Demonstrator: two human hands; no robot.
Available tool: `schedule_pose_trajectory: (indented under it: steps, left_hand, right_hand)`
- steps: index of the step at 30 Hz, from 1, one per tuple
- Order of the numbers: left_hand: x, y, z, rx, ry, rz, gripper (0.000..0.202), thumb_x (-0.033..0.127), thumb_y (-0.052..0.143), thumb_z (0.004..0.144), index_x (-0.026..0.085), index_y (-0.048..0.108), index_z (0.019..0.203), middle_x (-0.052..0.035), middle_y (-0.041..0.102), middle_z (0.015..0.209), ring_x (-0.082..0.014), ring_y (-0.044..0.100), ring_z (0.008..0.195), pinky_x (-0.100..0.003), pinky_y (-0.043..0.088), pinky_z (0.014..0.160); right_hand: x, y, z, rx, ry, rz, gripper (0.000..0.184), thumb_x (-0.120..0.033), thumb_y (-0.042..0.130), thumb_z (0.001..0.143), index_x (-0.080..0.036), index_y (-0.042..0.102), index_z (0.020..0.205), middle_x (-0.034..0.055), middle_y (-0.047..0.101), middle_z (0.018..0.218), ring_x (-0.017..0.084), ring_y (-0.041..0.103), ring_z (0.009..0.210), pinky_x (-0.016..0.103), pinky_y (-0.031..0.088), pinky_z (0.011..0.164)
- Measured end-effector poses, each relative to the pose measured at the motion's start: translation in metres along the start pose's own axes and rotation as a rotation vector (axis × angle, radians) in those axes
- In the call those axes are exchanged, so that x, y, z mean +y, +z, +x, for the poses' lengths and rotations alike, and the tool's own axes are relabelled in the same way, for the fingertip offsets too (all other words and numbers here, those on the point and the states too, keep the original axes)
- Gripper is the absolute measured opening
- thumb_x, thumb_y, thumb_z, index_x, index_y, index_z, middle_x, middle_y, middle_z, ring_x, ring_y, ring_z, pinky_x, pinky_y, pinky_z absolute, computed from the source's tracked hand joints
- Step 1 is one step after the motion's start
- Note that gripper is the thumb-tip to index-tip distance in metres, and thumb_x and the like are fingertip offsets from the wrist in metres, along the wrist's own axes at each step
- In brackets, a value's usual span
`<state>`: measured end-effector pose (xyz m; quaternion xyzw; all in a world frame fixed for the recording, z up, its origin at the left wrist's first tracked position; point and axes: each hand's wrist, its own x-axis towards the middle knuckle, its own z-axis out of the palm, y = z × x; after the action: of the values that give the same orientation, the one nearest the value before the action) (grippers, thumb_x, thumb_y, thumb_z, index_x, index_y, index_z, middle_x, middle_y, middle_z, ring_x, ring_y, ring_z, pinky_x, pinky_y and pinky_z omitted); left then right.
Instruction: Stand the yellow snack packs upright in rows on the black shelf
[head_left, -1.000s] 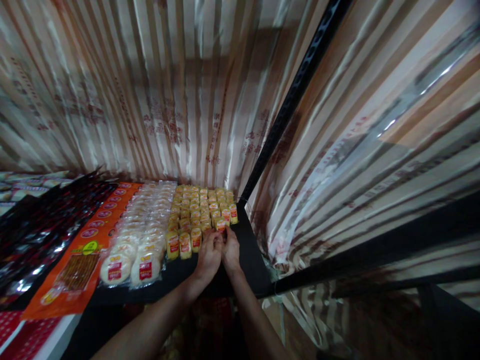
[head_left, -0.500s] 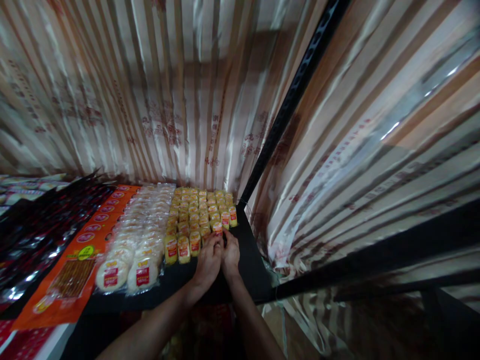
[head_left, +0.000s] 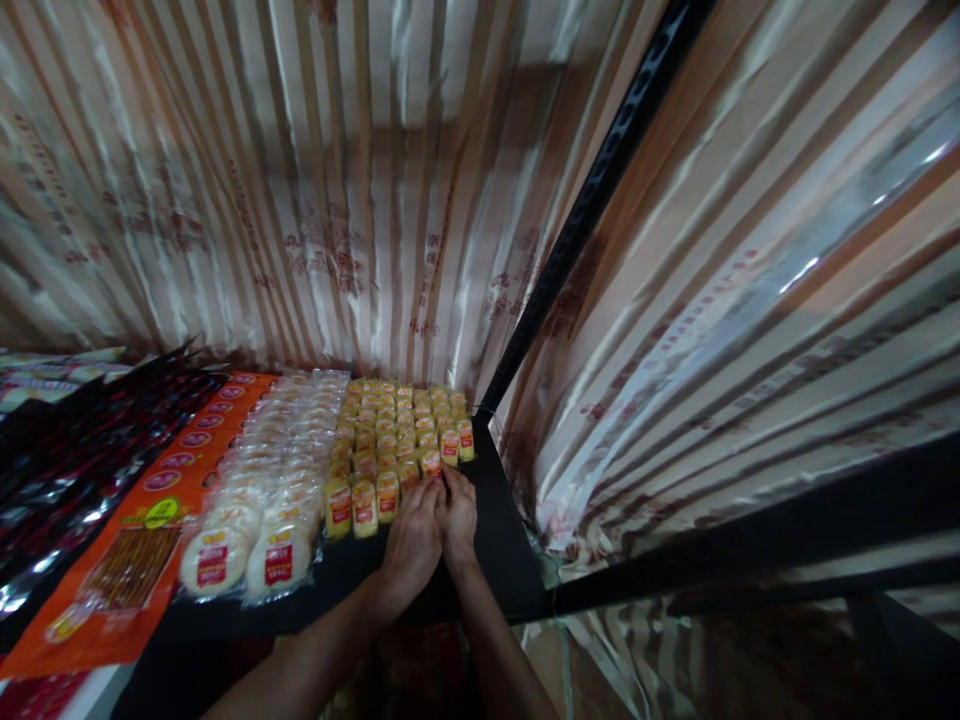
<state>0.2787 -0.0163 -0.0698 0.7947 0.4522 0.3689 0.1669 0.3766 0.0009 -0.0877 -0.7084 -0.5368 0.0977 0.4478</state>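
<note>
Both my hands are pressed together at the front right of a black shelf [head_left: 495,560]. My left hand [head_left: 412,540] and my right hand [head_left: 459,515] have their fingers curled close against the front of several rows of small yellow snack packs [head_left: 397,440] with red labels. What the fingertips pinch, if anything, is hidden. The nearest pack [head_left: 430,462] sits just above my fingers.
Left of the yellow packs lie rows of round white cakes in clear wrap [head_left: 262,510], then orange packets [head_left: 150,520] and dark shiny packets [head_left: 60,470]. A striped plastic sheet [head_left: 337,200] hangs behind and to the right. A black upright post [head_left: 570,240] rises at the shelf corner.
My view has drifted slightly, so the goods sit a little lower and further left. My hands stay together at the same spot by the front yellow packs.
</note>
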Motion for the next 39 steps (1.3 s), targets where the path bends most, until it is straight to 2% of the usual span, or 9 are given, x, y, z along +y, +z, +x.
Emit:
schedule_pose_trajectory:
  steps: [5, 11, 14, 20, 26, 31, 35, 39]
  left_hand:
    - [-0.005, 0.005, -0.009, -0.023, 0.141, 0.195, 0.049, 0.004, 0.036, 0.077, 0.013, 0.050, 0.123, -0.0087, 0.053, 0.129, -0.0200, 0.041, 0.125, -0.038, 0.039, 0.101]
    - [-0.008, 0.009, -0.011, 0.038, 0.213, 0.316, 0.041, 0.014, 0.041, 0.081, 0.014, 0.053, 0.121, -0.0075, 0.048, 0.134, -0.0242, 0.033, 0.130, -0.043, 0.030, 0.105]
    - [-0.010, 0.009, -0.010, 0.061, 0.250, 0.326, 0.041, 0.020, 0.044, 0.082, 0.015, 0.052, 0.122, -0.0060, 0.047, 0.135, -0.0247, 0.029, 0.132, -0.043, 0.023, 0.109]
    - [-0.010, 0.010, -0.009, 0.104, 0.233, 0.320, 0.044, 0.022, 0.041, 0.084, 0.016, 0.048, 0.127, -0.0064, 0.048, 0.134, -0.0251, 0.030, 0.132, -0.045, 0.020, 0.110]
    - [-0.015, 0.015, -0.010, 0.115, 0.244, 0.323, 0.045, 0.027, 0.043, 0.085, 0.018, 0.046, 0.129, -0.0065, 0.047, 0.135, -0.0251, 0.029, 0.132, -0.045, 0.020, 0.110]
    - [-0.014, 0.014, -0.008, 0.119, 0.250, 0.337, 0.045, 0.026, 0.042, 0.086, 0.019, 0.044, 0.130, -0.0055, 0.042, 0.139, -0.0233, 0.029, 0.132, -0.044, 0.020, 0.111]
    - [-0.012, 0.013, -0.008, 0.090, 0.230, 0.335, 0.043, 0.018, 0.041, 0.082, 0.017, 0.051, 0.124, -0.0062, 0.051, 0.132, -0.0243, 0.031, 0.131, -0.046, 0.024, 0.109]
    - [-0.011, 0.015, -0.011, 0.079, 0.188, 0.325, 0.041, 0.019, 0.041, 0.080, 0.015, 0.055, 0.119, -0.0083, 0.054, 0.128, -0.0266, 0.033, 0.130, -0.049, 0.028, 0.107]
  right_hand:
    - [0.004, -0.003, 0.001, -0.048, 0.051, 0.150, 0.041, -0.025, 0.038, 0.081, -0.017, 0.061, 0.113, 0.0099, 0.067, 0.101, 0.019, 0.058, 0.094, 0.034, 0.045, 0.087]
    - [0.009, -0.011, 0.005, -0.114, 0.161, 0.464, 0.042, -0.027, 0.039, 0.081, -0.016, 0.057, 0.117, 0.0092, 0.068, 0.103, 0.018, 0.062, 0.096, 0.034, 0.047, 0.088]
    - [0.005, -0.016, 0.006, -0.150, 0.195, 0.525, 0.042, -0.031, 0.043, 0.081, -0.015, 0.056, 0.117, 0.0104, 0.064, 0.111, 0.018, 0.060, 0.102, 0.034, 0.045, 0.092]
    - [-0.013, -0.016, 0.015, -0.064, 0.132, 0.362, 0.045, -0.044, 0.041, 0.085, -0.015, 0.059, 0.114, 0.0114, 0.060, 0.119, 0.019, 0.053, 0.112, 0.037, 0.037, 0.101]
    - [-0.024, -0.009, 0.021, -0.097, 0.141, 0.252, 0.051, -0.048, 0.033, 0.087, -0.013, 0.060, 0.114, 0.0123, 0.060, 0.118, 0.020, 0.053, 0.113, 0.037, 0.037, 0.100]
    - [-0.029, -0.013, 0.022, -0.081, 0.053, 0.157, 0.056, -0.048, 0.029, 0.088, -0.010, 0.057, 0.117, 0.0149, 0.059, 0.120, 0.021, 0.051, 0.115, 0.038, 0.035, 0.102]
    - [-0.039, -0.017, 0.035, -0.093, 0.014, 0.178, 0.055, -0.047, 0.025, 0.090, -0.013, 0.055, 0.120, 0.0120, 0.057, 0.124, 0.019, 0.048, 0.118, 0.037, 0.034, 0.103]
    - [-0.049, -0.018, 0.052, -0.149, 0.033, 0.176, 0.056, -0.049, 0.025, 0.090, -0.014, 0.054, 0.122, 0.0103, 0.055, 0.126, 0.020, 0.046, 0.121, 0.038, 0.033, 0.104]
